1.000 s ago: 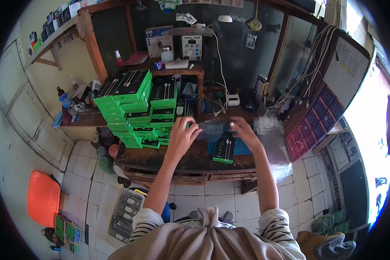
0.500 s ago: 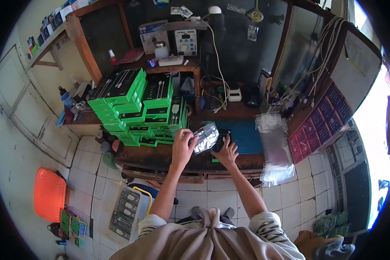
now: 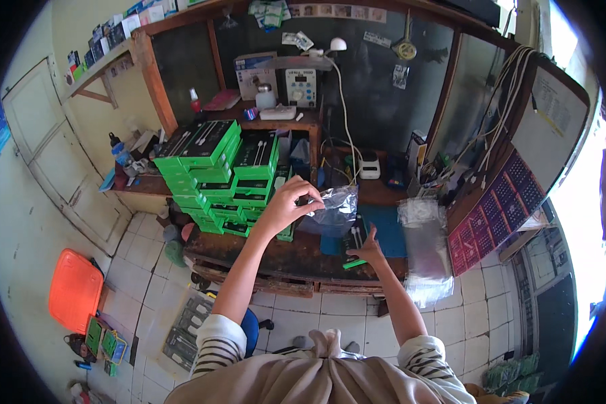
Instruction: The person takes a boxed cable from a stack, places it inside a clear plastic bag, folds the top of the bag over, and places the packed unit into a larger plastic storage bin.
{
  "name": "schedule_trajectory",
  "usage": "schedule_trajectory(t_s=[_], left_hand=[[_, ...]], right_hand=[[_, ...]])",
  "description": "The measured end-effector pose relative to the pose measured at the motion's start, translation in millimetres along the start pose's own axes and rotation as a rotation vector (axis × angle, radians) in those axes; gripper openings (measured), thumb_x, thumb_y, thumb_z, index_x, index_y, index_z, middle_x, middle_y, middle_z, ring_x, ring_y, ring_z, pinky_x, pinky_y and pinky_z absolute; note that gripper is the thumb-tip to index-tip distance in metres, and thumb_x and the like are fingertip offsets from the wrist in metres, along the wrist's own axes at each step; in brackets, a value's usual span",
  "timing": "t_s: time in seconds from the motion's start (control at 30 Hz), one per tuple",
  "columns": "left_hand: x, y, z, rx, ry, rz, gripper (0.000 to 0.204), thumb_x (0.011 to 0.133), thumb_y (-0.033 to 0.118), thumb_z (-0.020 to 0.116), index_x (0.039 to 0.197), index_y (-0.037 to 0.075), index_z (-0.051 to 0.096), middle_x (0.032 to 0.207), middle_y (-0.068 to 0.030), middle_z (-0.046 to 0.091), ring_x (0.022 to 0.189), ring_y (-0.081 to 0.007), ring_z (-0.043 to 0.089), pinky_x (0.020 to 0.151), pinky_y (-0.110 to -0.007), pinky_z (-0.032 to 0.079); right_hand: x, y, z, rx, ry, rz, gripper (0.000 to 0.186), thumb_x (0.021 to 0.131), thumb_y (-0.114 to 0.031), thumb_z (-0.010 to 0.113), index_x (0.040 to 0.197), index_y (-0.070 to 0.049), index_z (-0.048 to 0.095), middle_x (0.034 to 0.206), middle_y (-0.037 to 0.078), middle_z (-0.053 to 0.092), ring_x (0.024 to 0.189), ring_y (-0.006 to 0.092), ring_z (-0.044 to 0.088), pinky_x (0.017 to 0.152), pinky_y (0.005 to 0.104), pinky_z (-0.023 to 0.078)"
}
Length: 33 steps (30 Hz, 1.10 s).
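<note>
My left hand (image 3: 291,205) is raised above the desk, its fingers pinched on a clear plastic bag (image 3: 340,205). The bag hangs out to the right of the fingertips, crinkled and shiny. Below and right of it, a black box with green sides (image 3: 354,237) lies at a slant near the desk's front, partly over a blue mat (image 3: 390,232). My right hand (image 3: 370,250) touches the lower right part of this box, thumb across it and another finger stretched upward, the two spread apart. The remaining right fingers are hard to make out.
Tall stacks of similar green-and-black boxes (image 3: 205,151) stand left of my left hand. Flat clear bags (image 3: 422,236) overhang the desk's front right. A small white device (image 3: 368,165) and a cable lie behind the mat. Below left, a clear bin (image 3: 182,330) holds dark packages.
My left hand has carried the plastic bag up and away from the box, and the bag now hangs more spread out. The box and my right hand sit slightly lower right. The view has shifted.
</note>
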<state>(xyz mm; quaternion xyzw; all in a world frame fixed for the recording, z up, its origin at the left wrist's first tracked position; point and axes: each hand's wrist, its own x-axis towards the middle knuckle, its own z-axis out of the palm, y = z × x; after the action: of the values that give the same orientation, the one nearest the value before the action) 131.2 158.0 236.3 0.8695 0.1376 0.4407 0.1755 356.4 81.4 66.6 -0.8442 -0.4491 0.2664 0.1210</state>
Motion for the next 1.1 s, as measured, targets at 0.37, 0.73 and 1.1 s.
schedule_trajectory(t_s=[0.37, 0.73, 1.1], left_hand=[[33.6, 33.8, -8.5, 0.065, -0.034, 0.123, 0.009, 0.074, 0.01, 0.067, 0.08, 0.008, 0.061, 0.075, -0.0023, 0.048, 0.074, -0.0187, 0.048, 0.062, -0.031, 0.041], [45.3, 40.8, 14.0, -0.026, -0.127, 0.15, 0.009, 0.075, 0.008, 0.065, 0.083, 0.009, 0.061, 0.081, -0.0022, 0.051, 0.078, -0.0175, 0.053, 0.065, -0.03, 0.044], [48.9, 44.8, 14.5, 0.071, -0.152, 0.184, 0.009, 0.076, 0.011, 0.065, 0.083, 0.008, 0.06, 0.084, -0.0038, 0.05, 0.078, -0.0197, 0.053, 0.067, -0.032, 0.045]], right_hand=[[9.0, 41.5, -58.5, 1.726, -0.288, -0.299, 0.031, 0.08, -0.021, 0.059, 0.105, -0.006, 0.048, 0.104, 0.007, 0.052, 0.091, 0.0214, 0.047, 0.075, 0.035, 0.039], [-51.0, -19.7, -180.2, 1.884, -0.016, -0.759, 0.031, 0.081, -0.011, 0.061, 0.107, -0.002, 0.047, 0.106, 0.007, 0.052, 0.101, 0.0191, 0.051, 0.09, 0.0349, 0.042], [-70.6, -68.6, -189.6, 1.255, 0.045, -0.785, 0.039, 0.071, -0.012, 0.072, 0.102, 0.003, 0.055, 0.098, 0.007, 0.059, 0.095, 0.0156, 0.053, 0.086, 0.0295, 0.038]])
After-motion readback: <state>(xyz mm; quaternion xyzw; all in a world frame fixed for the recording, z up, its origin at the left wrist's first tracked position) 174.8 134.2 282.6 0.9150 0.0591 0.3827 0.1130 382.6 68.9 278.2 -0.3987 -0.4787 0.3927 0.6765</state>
